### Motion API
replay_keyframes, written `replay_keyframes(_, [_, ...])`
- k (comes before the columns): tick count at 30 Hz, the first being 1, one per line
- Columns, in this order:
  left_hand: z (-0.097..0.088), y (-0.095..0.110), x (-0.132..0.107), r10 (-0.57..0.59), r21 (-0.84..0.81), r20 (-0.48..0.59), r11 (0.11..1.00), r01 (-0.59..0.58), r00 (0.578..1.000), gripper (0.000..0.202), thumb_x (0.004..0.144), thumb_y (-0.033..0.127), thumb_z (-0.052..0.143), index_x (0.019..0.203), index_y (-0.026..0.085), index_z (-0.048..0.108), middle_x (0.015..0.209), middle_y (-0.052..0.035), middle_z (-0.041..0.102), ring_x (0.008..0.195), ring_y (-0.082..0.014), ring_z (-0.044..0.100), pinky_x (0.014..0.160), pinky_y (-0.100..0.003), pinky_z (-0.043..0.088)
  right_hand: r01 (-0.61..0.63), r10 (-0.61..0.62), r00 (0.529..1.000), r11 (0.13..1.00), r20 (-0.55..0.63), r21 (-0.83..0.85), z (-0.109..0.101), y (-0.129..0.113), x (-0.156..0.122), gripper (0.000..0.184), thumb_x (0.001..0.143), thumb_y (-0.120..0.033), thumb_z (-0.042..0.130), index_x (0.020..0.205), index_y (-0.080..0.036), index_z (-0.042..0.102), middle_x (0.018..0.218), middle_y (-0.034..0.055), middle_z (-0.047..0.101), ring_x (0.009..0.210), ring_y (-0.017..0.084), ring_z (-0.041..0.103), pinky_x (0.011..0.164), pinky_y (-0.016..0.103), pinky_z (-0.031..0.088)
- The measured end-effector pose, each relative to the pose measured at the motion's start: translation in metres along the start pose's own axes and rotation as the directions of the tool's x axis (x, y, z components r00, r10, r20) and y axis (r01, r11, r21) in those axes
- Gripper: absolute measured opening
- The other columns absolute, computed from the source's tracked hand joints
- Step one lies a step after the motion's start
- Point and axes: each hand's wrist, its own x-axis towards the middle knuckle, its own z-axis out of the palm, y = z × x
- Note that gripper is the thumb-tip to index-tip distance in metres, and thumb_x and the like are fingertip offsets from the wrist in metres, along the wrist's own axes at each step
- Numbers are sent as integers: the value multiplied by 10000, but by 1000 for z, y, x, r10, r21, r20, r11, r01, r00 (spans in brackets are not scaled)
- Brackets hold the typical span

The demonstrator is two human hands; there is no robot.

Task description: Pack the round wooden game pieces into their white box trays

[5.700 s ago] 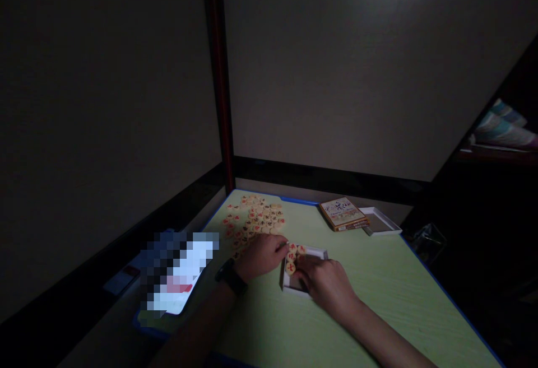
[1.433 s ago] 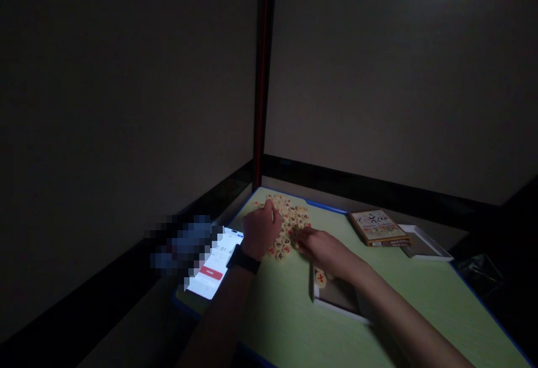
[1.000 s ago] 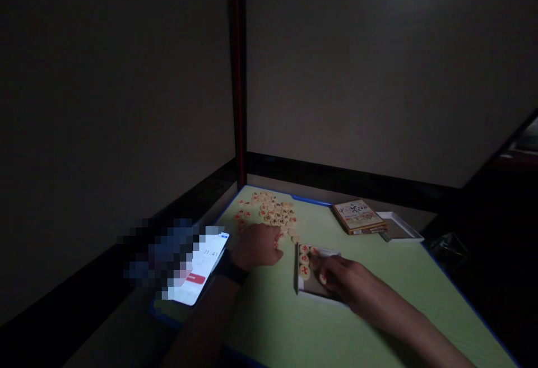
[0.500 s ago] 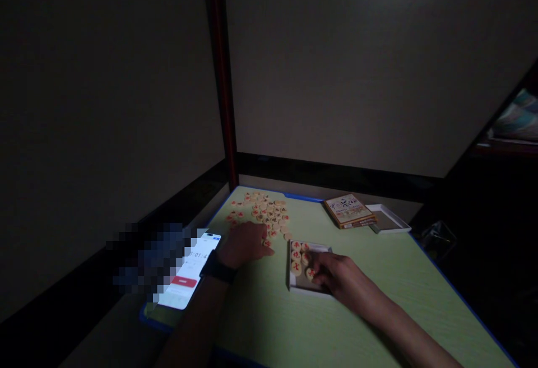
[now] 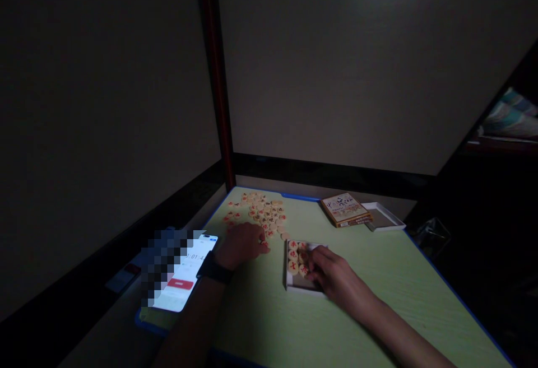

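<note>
Head view: on the green bench (image 5: 260,329), a lit phone (image 5: 172,301) lies at the near left, its large digits readable only as "01:4" above a red button (image 5: 180,283); the button's label is too small to read. A dark watch (image 5: 215,268) circles the left wrist. The right hand (image 5: 332,273) reaches into a shallow white tray (image 5: 287,281), fingers bunched against a red-marked disc (image 5: 304,271); whether they pinch it, I cannot tell. Six discs sit there in two columns, the nearest left one (image 5: 293,267) bearing an X-like red character. The left hand (image 5: 244,245) has fingers curled at another red-marked disc (image 5: 264,244) on the bench, grip unclear. Beyond spread loose discs (image 5: 269,215) with red or black characters, some blank. Farther right, a box (image 5: 342,205) shows dark brush-style characters over smaller, unreadable print, touching a second tray (image 5: 386,218).
</note>
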Motion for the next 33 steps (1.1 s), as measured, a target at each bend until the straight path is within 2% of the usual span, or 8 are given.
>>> replay_keyframes(8, [-6, 7, -3, 1, 4, 34, 1000, -1, 999, 187, 809, 315, 600, 923, 198, 691, 935, -58, 718, 901, -225, 638, 775, -309, 429, -32, 32, 999, 999, 11, -19, -2, -2, -1, 188, 777, -8, 549, 819, -192, 557, 914, 58, 607, 824, 186, 608, 740, 294, 473])
replay_keyframes(13, [-10, 15, -4, 22, -18, -20, 1000, -22, 1000, 197, 852, 320, 552, 920, 197, 690, 835, -46, 704, 811, -203, 626, 720, -288, 411, -28, 28, 1000, 999, 4, 23, -12, -10, -2, 172, 766, -50, 620, 868, -186, 593, 959, 72, 633, 858, 195, 619, 766, 302, 498])
replay_keyframes(17, [-3, 26, -1, 118, -295, -71, 946, -134, 990, 232, 827, 369, 601, 954, 213, 716, 742, -2, 667, 703, -147, 579, 636, -241, 374, -2, 6, 998, 998, -70, 61, -13, -11, -2, 273, 841, -156, 623, 1111, -193, 620, 1004, 85, 660, 897, 205, 637, 812, 327, 521])
replay_keyframes(21, [11, 39, -1, 304, -578, 47, 785, -222, 951, 308, 781, 424, 654, 948, 178, 733, 611, 34, 559, 569, -94, 449, 528, -203, 305, 154, -148, 979, 988, -140, 33, -10, -5, -4, 383, 957, -245, 491, 1335, -241, 554, 1074, 105, 673, 946, 195, 654, 835, 318, 534])
replay_keyframes(24, [14, 43, -2, 369, -656, 95, 722, -220, 925, 337, 782, 446, 648, 924, 153, 734, 570, 45, 500, 540, -81, 387, 502, -203, 260, 272, -276, 949, 961, -151, -49, -9, -4, -6, 356, 986, -271, 438, 1299, -257, 607, 1040, 100, 703, 918, 186, 680, 799, 295, 548])
replay_keyframes(27, [12, 42, -3, 397, -707, 141, 681, -189, 907, 365, 794, 461, 631, 958, 150, 729, 579, 38, 523, 546, -90, 422, 517, -211, 283, 326, -341, 928, 938, -149, -116, -12, -6, -7, 333, 990, -261, 429, 1224, -240, 665, 1055, 102, 721, 924, 184, 692, 795, 285, 549])
replay_keyframes(29, [12, 40, -2, 388, -707, 140, 683, -182, 911, 368, 769, 447, 660, 984, 154, 718, 591, 39, 538, 558, -96, 446, 536, -215, 305, 309, -330, 936, 937, -124, -161, -13, -6, -7, 321, 985, -254, 434, 1172, -220, 692, 1056, 106, 728, 916, 189, 695, 799, 289, 548])
replay_keyframes(33, [15, 35, 0, 286, -642, 102, 750, -156, 953, 369, 655, 382, 757, 930, 161, 648, 592, 69, 516, 563, -89, 450, 531, -206, 299, 182, -196, 980, 955, -38, -232, -11, -1, -6, 268, 943, -229, 495, 1069, -202, 730, 938, 88, 746, 824, 190, 695, 752, 277, 536])
